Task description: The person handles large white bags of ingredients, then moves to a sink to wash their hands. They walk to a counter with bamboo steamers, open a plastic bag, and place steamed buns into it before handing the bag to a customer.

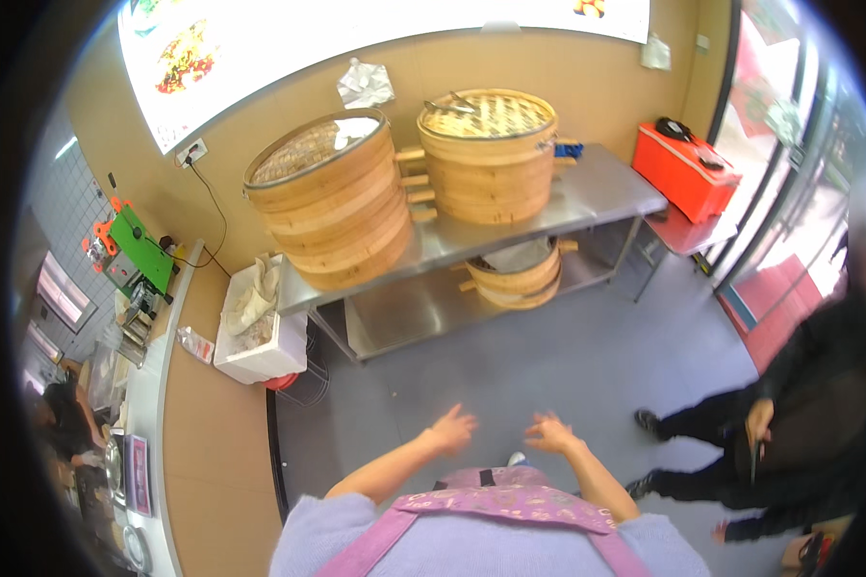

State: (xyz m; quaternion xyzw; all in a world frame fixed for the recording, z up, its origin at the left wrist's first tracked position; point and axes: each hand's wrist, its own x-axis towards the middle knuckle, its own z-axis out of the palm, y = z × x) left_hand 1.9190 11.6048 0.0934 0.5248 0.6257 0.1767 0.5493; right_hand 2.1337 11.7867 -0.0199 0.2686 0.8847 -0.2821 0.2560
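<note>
Both of my hands are held out in front of my pink patterned apron point(505, 501), above the grey floor. My left hand point(453, 430) has its fingers spread and holds nothing. My right hand point(550, 433), a short way to the right, is likewise apart-fingered with nothing in it. Beyond them, a steel table point(433, 249) carries two tall stacks of bamboo steamers: a left stack point(339, 209) with a woven lid and a white cloth or paper on it, and a right stack point(491, 169) with metal tongs point(451, 107) on its lid. Another bamboo steamer point(516, 281) sits on the lower shelf.
A white foam box point(285, 350) with cloth stands left of the table, beside a counter point(160, 404). A red box point(682, 173) rests on a small table at the back right, near glass doors. One person in dark clothes point(815, 404) stands at right; another point(65, 411) is behind the counter.
</note>
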